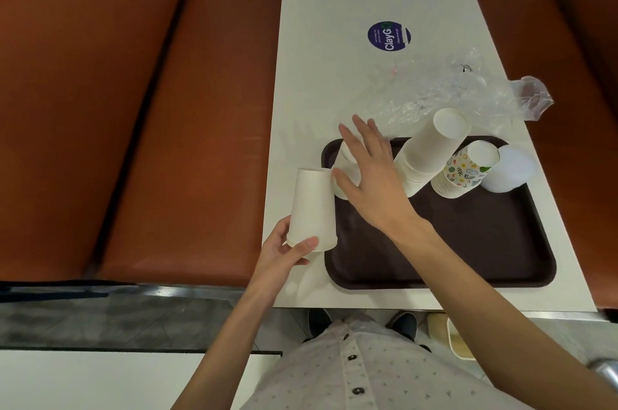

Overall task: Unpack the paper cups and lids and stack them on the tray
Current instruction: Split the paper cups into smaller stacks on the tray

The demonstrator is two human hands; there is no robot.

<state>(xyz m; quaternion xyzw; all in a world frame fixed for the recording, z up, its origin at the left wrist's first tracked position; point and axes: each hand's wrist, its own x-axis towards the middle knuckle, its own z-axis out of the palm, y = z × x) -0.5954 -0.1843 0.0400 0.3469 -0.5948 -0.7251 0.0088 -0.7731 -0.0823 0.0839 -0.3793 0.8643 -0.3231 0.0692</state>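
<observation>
Our left hand grips a white cup upside down by its rim, off the left edge of the tray. Just right of it, our right hand spreads wide, holding nothing, over a short white stack. We should steady that stack, then lower the cup squarely onto it. Right of this hand stand a tall white stack, a patterned stack and lids. Beyond, crumpled wrap lies on the white table, and orange benches flank it.
</observation>
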